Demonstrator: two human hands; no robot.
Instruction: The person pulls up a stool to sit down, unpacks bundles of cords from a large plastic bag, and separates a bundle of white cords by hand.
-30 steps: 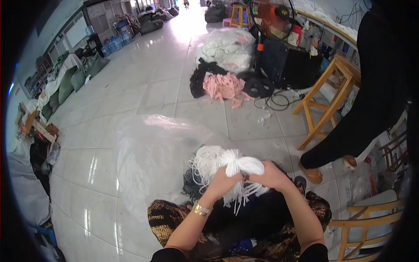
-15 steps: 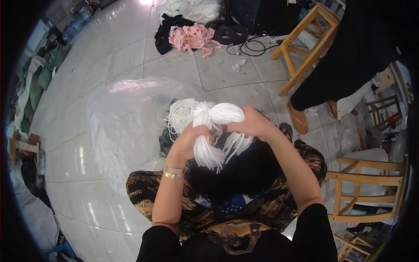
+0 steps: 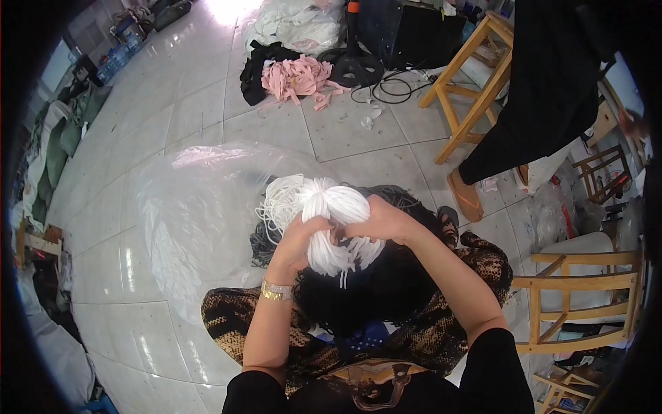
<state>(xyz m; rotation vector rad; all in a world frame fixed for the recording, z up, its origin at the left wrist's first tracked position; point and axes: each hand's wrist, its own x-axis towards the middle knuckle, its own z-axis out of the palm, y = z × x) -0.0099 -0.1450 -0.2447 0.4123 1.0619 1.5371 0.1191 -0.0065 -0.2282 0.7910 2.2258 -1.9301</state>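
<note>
The hanging ends (image 3: 325, 257) of the white cord bundle (image 3: 334, 201), earlier spread apart, now bunch closer together.

Pink strips (image 3: 296, 78) against black cloth (image 3: 253, 81); wooden stool (image 3: 455, 61).

Head view — forward and down, close over left hand (image 3: 305, 241) and right hand (image 3: 378, 219).

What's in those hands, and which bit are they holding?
A bundle of white cords. The left hand and the right hand hold its two sides, below the bunched-up top and above the dangling ends.
</note>
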